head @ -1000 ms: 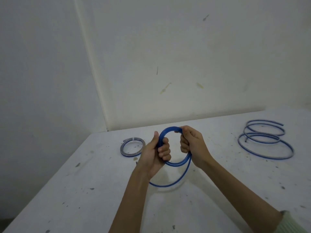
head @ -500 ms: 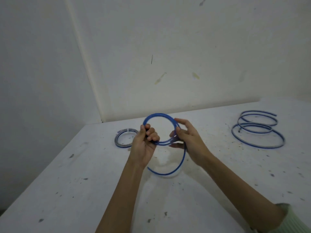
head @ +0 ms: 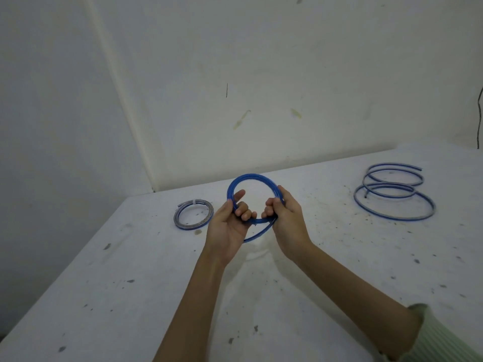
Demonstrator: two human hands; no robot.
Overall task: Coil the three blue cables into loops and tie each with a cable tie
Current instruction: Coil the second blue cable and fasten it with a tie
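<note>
Counter (head: 300, 296): white, speckled with dark marks, set into the corner of two pale walls; it carried everything in the scene.

Loose cable (head: 394, 195): lay far right on the counter in wide, open turns, untied, well apart from the hands. Judged to be a cable not yet worked.

Tied coil (head: 193, 214): lay flat to the left of the hands, small and tight, with a pale band across its top that looked like a cable tie. Judged finished.

Held cable (head: 254, 177): raised above the counter between both hands, wound into a round loop of several turns. One strand hung out below the loop and curved back toward the right hand, so the coiling was judged near done but not closed off.

Left hand (head: 230, 226): palm toward the person, fingers (head: 241, 209) curled shut on the left side of the loop, thumb up inside the ring.

Right hand (head: 288, 218): fingers closed on the lower right of the loop where the turns crossed.

Cable tie for this loop: none could be seen in either hand or on the counter near them.

Risk: the cable looked stiff and springy; if either grip eased, as it must to fetch a tie, the turns would likely spring open and the loop widen.

Risk: the hanging strand, if left out of the bundle, would stay slack once tied.
</note>
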